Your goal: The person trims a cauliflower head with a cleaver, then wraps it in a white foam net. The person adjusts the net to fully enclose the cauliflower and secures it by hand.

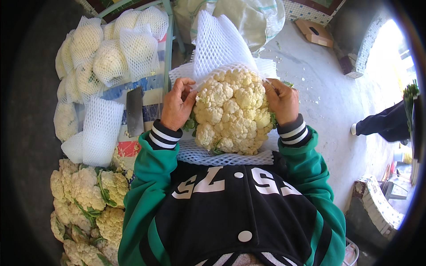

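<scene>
A large cauliflower head lies in front of my body, its white curds facing up. A white foam net sleeve covers its far edge and stretches away from me. My left hand pinches the sleeve's edge at the cauliflower's left side. On the right side, my right hand grips the same edge between thumb and fingers. More white foam netting lies under the cauliflower, near my jacket. Green leaves poke out at both sides of the head.
On the left, netted cauliflowers, a cleaver and foam sleeves lie on a striped sheet. Bare cauliflowers are piled nearer. A large woven sack stands beyond, with a cardboard box on the floor. A person's leg shows at right.
</scene>
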Tool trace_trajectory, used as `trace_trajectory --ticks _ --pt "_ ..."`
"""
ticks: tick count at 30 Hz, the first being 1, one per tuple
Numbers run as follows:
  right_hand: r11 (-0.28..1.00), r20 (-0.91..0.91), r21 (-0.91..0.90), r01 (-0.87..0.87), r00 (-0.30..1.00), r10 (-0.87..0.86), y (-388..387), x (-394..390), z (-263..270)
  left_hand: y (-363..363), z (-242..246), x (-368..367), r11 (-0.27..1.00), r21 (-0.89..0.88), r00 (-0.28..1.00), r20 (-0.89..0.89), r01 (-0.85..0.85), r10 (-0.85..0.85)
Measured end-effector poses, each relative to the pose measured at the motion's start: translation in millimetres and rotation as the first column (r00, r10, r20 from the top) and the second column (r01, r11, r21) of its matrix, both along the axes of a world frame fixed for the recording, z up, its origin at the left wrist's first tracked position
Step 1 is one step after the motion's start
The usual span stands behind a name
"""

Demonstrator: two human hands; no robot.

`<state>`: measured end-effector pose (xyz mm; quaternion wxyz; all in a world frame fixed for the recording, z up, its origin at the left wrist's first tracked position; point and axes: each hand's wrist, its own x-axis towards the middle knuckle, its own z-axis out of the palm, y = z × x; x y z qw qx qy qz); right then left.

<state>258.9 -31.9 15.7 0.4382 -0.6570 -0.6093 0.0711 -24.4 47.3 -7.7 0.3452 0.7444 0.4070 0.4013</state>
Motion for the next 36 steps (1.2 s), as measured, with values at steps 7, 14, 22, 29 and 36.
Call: trace_trajectory --ticks 7,14,22,29,36 --pt "0.998 0.042 0.060 0.012 0.999 -0.014 -1 -2 -7 -1 0 3 0.984 0.174 0.990 -0.132 -0.031 0.054" --pt "0.983 -0.105 -0.179 -0.033 0.994 0.014 8 7 -9 1 4 1 0.977 0.209 0.978 -0.208 0.034 0.011" --pt "0.951 -0.308 -0.252 -0.180 0.946 0.098 13 32 -22 10 14 -8 0.975 -0.203 0.986 -0.124 0.086 -0.112" --pt "0.975 -0.399 -0.145 -0.168 0.912 0.098 15 42 -40 12 9 -5 0.986 -0.134 0.987 -0.118 0.095 -0.111" --pt "0.977 -0.456 -0.138 -0.164 0.886 0.084 12 36 -40 10 5 -3 0.993 -0.075 0.984 -0.147 0.087 -0.098"
